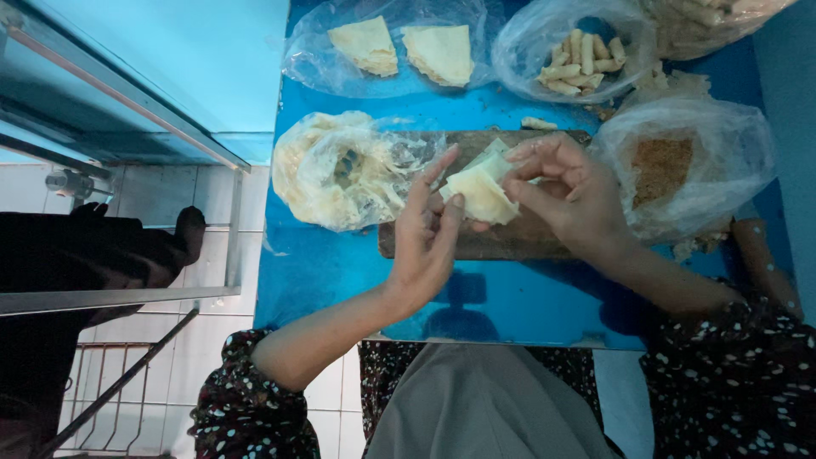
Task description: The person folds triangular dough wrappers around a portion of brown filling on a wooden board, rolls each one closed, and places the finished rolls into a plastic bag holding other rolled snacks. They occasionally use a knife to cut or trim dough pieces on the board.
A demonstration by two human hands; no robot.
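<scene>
Both hands meeting over the work.
Left hand is pinching with fingers extended; right hand is curling, fingertips gripping.

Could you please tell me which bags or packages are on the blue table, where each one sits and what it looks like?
Clear bag of triangular pastry sheets: top centre, flat, pale yellow inside.
Clear bag of rolled sticks: top right, rounded, beige pieces.
Clear bag of brown crumbs: right, beside the right hand.
Crumpled clear bag: left of the left hand, cream contents.
Another bag: top right corner, cut off.
No labels, signs or screens.
</scene>
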